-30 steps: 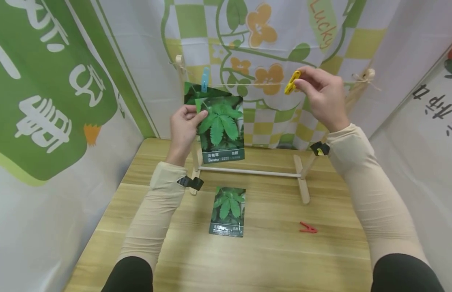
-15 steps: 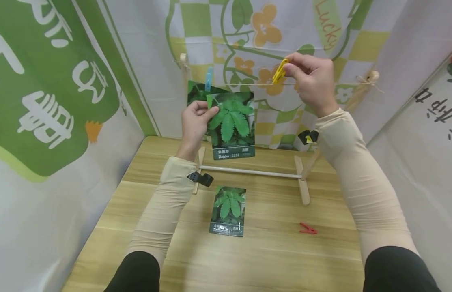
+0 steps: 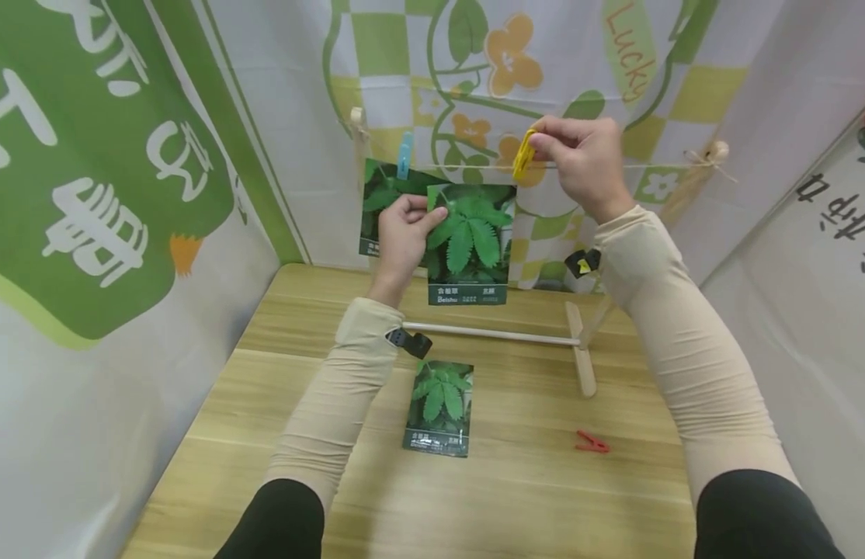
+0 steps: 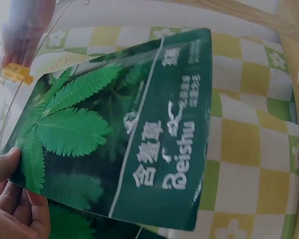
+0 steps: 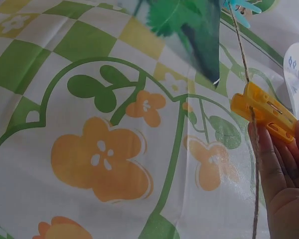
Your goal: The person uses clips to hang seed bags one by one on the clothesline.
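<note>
My left hand (image 3: pixel 403 242) pinches the left edge of a green seed packet (image 3: pixel 472 244) with a leaf picture, held upright just below the twine (image 3: pixel 467 166). In the left wrist view the thumb lies on the front of this packet (image 4: pixel 114 129). My right hand (image 3: pixel 588 164) pinches a yellow clothespin (image 3: pixel 524 155) at the twine, close to the packet's top right corner. The right wrist view has the twine running by the mouth of the yellow clothespin (image 5: pixel 264 113), apart from the packet. Behind my left hand a second packet (image 3: pixel 376 202) hangs from a blue clothespin (image 3: pixel 404 156).
A third packet (image 3: pixel 439 407) lies flat on the wooden table (image 3: pixel 530 497). Right of it lies a red clothespin (image 3: pixel 592 442). The wooden stand's right foot (image 3: pixel 581 353) and white crossbar (image 3: pixel 488 334) stand behind. A printed curtain (image 3: pixel 376 46) hangs at the back.
My left hand has carried its packet rightward along the twine, uncovering more of the hanging packet. My right hand has brought the yellow clothespin leftward, closer to the held packet.
</note>
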Motion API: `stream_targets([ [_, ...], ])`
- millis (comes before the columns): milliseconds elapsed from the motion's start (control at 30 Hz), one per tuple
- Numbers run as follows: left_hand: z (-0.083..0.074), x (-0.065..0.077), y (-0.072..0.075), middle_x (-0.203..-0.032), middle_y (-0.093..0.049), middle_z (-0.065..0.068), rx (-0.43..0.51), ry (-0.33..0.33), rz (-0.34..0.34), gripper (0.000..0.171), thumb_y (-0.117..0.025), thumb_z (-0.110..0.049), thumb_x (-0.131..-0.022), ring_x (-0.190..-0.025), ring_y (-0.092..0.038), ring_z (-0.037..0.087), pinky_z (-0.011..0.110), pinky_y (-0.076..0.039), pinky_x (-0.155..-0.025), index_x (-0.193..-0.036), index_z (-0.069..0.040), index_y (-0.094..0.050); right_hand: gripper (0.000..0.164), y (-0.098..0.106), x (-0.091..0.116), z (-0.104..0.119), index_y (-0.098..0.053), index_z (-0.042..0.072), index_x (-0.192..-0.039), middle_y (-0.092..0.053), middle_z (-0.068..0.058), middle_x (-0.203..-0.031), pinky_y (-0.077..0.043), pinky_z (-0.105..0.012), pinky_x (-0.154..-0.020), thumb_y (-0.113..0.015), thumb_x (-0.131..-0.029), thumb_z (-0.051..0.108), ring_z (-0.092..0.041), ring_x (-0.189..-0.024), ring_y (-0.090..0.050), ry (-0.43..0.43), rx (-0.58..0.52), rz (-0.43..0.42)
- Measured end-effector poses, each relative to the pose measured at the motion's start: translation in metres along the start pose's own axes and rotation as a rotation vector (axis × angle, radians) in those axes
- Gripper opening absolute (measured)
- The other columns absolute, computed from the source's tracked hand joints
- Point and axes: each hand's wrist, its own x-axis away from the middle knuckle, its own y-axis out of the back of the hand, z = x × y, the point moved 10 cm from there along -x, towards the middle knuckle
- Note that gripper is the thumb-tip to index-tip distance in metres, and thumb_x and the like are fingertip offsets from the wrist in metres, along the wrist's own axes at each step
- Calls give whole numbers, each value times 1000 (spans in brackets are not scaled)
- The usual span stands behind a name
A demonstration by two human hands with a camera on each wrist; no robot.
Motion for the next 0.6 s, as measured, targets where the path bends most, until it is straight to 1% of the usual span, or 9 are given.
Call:
stream_targets([
  [67,0,0,-7,-102,-72,20,-8,-15,17,25,-74,-13,-86,-83,-65,9,21,-49,-73,-103,1,-64,19,-2,0,-1,-71,-12,-100,-71,8,-81,-58,-17,-73,-68,-89,4,-5,-73,-68,-7,29,15],
  [100,-1,1,-12,-102,-72,21,-18,-29,29,24,-74,-13,-87,-80,-64,9,20,-47,-69,-103,1,-63,19,-4,1,-2,-71,-11,-100,-71,8,-82,-58,-17,-73,-68,-89,4,-5,-73,-68,-9,44,25],
  [167,-4,2,-21,-103,-72,21,-45,-64,50,22,-73,-13,-88,-79,-63,9,20,-45,-66,-102,1,-63,19,-5,1,-2,-72,-10,-101,-73,5,-84,-58,-18,-74,-67,-90,4,-3,-75,-68,-7,62,35],
  [300,-9,6,-34,-103,-72,21,-85,-115,72,21,-70,-13,-90,-67,-53,9,23,-36,-59,-104,0,-62,18,-9,3,-2,-72,-9,-101,-76,-7,-92,-58,-19,-76,-68,-89,4,0,-77,-69,5,87,49],
  [333,-10,6,-36,-103,-71,21,-83,-119,70,21,-70,-13,-90,-68,-54,8,23,-38,-60,-104,0,-62,18,-9,3,-2,-72,-9,-101,-76,-11,-94,-58,-19,-76,-68,-89,4,1,-77,-69,9,90,50],
  [367,-11,5,-38,-103,-71,20,-77,-118,71,21,-70,-14,-90,-67,-52,7,23,-37,-60,-104,-1,-62,18,-9,3,-3,-72,-9,-101,-76,-13,-97,-58,-19,-76,-68,-89,4,1,-77,-69,10,95,51],
  [433,-12,4,-43,-103,-71,21,-52,-117,73,20,-70,-13,-90,-69,-53,8,22,-39,-62,-103,0,-61,18,-9,3,-3,-72,-9,-101,-75,-17,-99,-58,-19,-76,-67,-89,4,2,-77,-69,8,101,56],
  [500,-14,4,-47,-103,-71,21,-32,-120,73,20,-70,-13,-89,-77,-59,7,21,-42,-66,-102,0,-61,18,-9,4,-3,-72,-9,-101,-74,-18,-100,-58,-19,-76,-67,-90,3,2,-77,-69,12,105,59],
  [600,-14,3,-51,-103,-71,21,-18,-122,78,19,-70,-13,-90,-82,-62,11,20,-43,-68,-102,-1,-61,18,-9,4,-3,-72,-10,-101,-74,-21,-100,-58,-19,-76,-65,-91,3,2,-77,-70,18,112,65],
])
